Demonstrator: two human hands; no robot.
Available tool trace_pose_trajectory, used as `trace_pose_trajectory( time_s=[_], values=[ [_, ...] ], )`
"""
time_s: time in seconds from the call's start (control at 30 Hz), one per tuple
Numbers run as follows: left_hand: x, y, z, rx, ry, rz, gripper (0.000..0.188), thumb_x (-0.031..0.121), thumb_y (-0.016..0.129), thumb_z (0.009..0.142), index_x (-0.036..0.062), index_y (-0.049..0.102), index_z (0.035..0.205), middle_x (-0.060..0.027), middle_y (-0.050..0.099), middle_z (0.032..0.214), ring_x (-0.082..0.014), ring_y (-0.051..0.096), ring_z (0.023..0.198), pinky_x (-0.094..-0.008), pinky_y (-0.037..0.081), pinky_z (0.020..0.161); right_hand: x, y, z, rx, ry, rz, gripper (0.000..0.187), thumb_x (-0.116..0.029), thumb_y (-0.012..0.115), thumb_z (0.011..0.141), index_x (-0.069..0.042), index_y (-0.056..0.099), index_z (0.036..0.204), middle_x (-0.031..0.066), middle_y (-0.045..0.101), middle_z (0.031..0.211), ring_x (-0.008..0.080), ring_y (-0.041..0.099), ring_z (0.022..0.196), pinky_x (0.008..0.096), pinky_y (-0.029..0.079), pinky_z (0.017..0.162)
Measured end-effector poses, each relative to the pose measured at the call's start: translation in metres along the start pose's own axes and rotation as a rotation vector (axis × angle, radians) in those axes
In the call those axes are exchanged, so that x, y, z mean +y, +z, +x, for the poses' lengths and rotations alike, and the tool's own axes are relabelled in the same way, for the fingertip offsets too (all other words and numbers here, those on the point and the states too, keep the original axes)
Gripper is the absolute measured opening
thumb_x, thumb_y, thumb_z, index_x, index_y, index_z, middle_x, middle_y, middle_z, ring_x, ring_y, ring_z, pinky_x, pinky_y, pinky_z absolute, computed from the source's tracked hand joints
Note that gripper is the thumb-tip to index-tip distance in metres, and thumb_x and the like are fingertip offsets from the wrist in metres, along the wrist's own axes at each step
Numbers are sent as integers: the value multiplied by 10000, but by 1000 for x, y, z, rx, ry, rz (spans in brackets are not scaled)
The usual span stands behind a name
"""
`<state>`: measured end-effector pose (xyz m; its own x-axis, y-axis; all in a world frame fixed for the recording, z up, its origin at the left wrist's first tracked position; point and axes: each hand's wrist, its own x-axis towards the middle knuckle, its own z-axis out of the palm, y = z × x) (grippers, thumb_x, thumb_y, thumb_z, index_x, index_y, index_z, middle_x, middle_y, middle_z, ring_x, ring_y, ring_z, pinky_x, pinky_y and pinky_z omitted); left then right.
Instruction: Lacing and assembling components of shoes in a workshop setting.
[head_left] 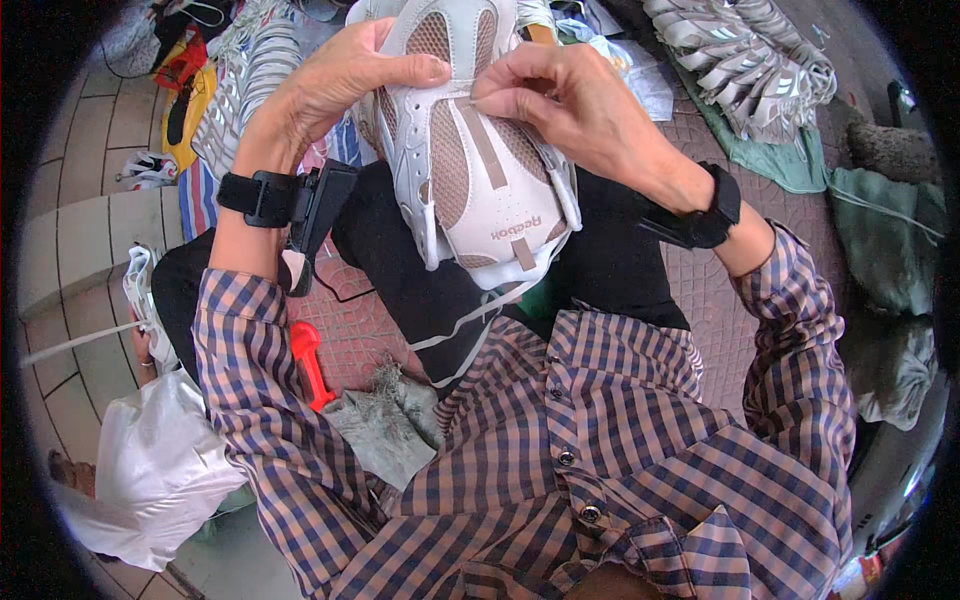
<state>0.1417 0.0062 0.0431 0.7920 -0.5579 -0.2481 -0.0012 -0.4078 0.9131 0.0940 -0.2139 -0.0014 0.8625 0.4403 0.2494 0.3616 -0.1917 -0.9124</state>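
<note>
A white and tan shoe upper (505, 210) with mesh panels lies over my black-clad knees, its tongue end toward the top of the view. My left hand (345, 85) grips its far left edge, thumb pressed on the front and fingers mostly hidden behind. At the seam across the middle, thumb and forefinger of my right hand (570, 105) are pinched together against the upper. Whatever sits between those fingertips is too small to make out. White strips hang from the upper's near end.
Stacked white shoe uppers lie at the upper right (745, 60) and upper left (250, 95). A red tool (310, 365) and grey cloth (385, 425) rest on the paving by my left arm. Left are a white plastic bag (150, 470) and another upper (140, 280); a green sack (880, 240) stands right.
</note>
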Motion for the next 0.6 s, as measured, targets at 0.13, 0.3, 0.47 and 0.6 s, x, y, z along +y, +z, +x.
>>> trace_pose_trajectory(
  time_s=[0.13,0.3,0.47,0.6],
  values=[
    [-3,0,1,-9,-17,-94,505,288,742,725,11,564,1108,-59,618,1008,-124,578,927,-236,424,846,3,5,2,92,-205,-182,115,-117,630,798,-25,646,865,97,636,761,193,621,704,291,470,641],
    [-7,0,5,-54,-8,-169,474,263,727,742,18,560,1112,-57,619,1011,-118,582,924,-246,430,856,-2,1,4,112,-355,-385,82,-87,606,748,-50,582,817,134,590,745,320,585,751,393,448,649],
    [-12,-5,5,-79,-39,-235,466,258,705,760,13,545,1123,-52,614,1017,-115,581,927,-254,447,847,-1,5,9,165,-435,-381,173,-34,583,725,-59,525,885,124,579,743,327,576,746,402,444,640],
    [-10,0,4,-27,23,-240,442,245,678,783,8,533,1126,-49,612,1010,-114,585,909,-262,462,836,-1,-1,14,73,-439,-314,179,-28,562,735,-70,514,902,127,567,743,331,567,732,405,432,622]
  ],
)
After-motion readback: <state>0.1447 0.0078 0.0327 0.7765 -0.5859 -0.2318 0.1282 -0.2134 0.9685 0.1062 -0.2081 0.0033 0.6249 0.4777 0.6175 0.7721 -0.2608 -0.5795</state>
